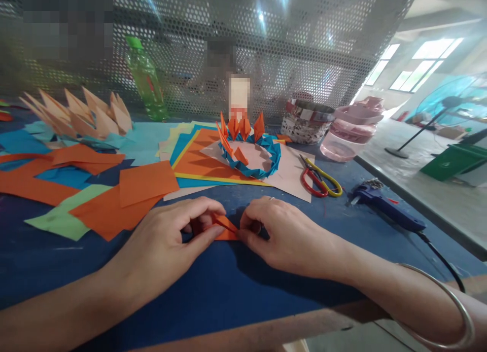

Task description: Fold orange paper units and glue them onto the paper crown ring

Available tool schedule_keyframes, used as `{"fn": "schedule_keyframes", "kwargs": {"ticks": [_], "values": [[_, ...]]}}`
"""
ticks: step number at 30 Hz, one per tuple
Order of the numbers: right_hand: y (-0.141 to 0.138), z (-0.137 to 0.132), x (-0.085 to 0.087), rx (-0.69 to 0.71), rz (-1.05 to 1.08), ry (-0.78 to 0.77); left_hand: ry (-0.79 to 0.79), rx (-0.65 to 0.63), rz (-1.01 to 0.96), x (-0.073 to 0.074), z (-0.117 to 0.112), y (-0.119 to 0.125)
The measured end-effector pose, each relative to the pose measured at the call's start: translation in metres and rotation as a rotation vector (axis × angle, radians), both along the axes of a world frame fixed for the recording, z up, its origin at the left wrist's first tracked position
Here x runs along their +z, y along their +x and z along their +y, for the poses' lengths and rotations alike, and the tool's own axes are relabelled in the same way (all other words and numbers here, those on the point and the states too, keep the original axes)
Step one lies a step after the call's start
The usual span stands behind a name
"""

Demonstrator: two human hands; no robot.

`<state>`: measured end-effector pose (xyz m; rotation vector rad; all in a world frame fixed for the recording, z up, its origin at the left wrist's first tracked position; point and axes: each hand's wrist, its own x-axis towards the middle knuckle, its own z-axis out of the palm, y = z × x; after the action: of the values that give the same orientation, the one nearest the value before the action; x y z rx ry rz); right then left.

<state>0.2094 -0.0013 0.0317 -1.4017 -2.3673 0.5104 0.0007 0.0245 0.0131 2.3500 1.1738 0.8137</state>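
My left hand [163, 245] and my right hand [285, 235] meet above a blue tabletop [213, 286]. Between their fingertips they pinch a small folded piece of orange paper [225, 229], partly hidden by my fingers. Beyond my hands stands a circular paper model [249, 159] of interlocked blue folded units with orange points. Behind my left hand lie loose orange and green paper sheets [129, 200]. A metal bangle [449, 311] circles my right wrist, and a ring shows on that hand.
Red-and-yellow-handled scissors [319, 178] and a blue glue gun [384, 205] with a black cord lie right of my hands. A stack of coloured paper [194, 154], a folded paper crown [76, 116], a green bottle [146, 80] and a perforated metal screen [266, 42] stand farther back.
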Motion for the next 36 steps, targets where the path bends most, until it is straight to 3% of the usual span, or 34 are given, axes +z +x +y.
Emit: {"fn": "schedule_keyframes", "kwargs": {"ticks": [7,25,36], "values": [[-0.001,0.0,0.0,-0.005,-0.023,0.009,0.139,-0.151,0.101,-0.004,0.004,-0.003],[0.014,0.008,0.006,0.105,0.085,-0.144,0.144,-0.177,0.14,-0.002,0.004,-0.004],[0.009,0.01,-0.002,0.029,0.108,-0.102,0.167,-0.166,0.125,-0.005,0.003,-0.004]]}}
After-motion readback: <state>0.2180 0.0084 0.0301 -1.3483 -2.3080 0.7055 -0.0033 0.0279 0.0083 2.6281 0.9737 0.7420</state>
